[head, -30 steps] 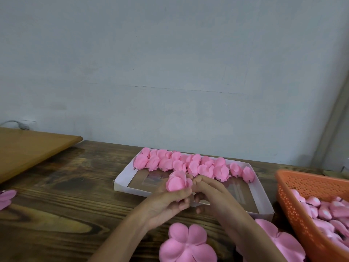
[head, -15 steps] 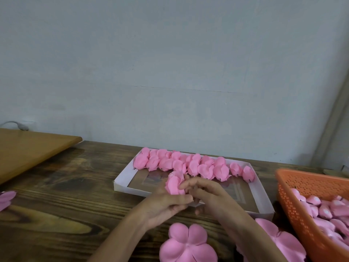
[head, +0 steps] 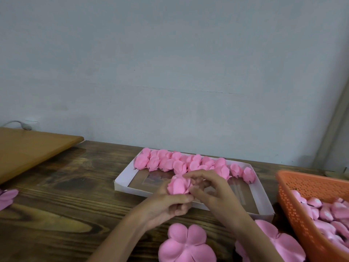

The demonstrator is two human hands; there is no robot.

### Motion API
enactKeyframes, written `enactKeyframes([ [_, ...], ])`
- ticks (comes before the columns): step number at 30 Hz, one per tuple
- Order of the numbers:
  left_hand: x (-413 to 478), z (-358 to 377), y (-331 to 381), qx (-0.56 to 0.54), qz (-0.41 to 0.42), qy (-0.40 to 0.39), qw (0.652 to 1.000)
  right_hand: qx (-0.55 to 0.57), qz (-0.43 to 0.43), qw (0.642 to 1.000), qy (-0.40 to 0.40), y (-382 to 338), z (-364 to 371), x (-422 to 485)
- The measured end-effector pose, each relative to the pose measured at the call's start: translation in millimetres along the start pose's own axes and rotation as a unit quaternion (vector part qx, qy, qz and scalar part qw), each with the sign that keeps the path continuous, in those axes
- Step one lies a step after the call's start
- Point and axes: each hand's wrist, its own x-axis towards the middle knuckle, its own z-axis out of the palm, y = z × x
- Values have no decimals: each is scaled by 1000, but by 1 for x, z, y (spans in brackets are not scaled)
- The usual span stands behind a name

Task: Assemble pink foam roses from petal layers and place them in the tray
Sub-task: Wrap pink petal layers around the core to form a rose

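Head view shows both hands grasping one pink foam rose (head: 179,185) above the white tray's (head: 123,184) near edge: the left hand (head: 166,205) grips it from below, the right hand (head: 211,191) pinches its petals. Finished roses (head: 188,163) line the tray's far side on the wooden surface (head: 66,205).

dark wood table (head: 56,214); tan board (head: 28,148) far left; grey cable (head: 18,123); pale wall (head: 170,72)

**Tray at centre, basket to the right**

On the table (head: 66,214) the tray (head: 120,183) sits in the middle, with a row of roses (head: 188,163) along its far wall. Over its near rim, the left hand (head: 166,205) and right hand (head: 213,193) meet around a held rose (head: 179,185). Nearer the person lie a flat petal layer (head: 186,244) and, to its right, a second petal layer (head: 283,242). The basket (head: 290,205) stands right of the tray, and a board (head: 28,148) lies far left.
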Motion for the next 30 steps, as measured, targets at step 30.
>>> enactKeyframes([
  [30,-3,0,0,-42,-80,-40,995,-111,-40,990,-83,-1,-18,-3],
])
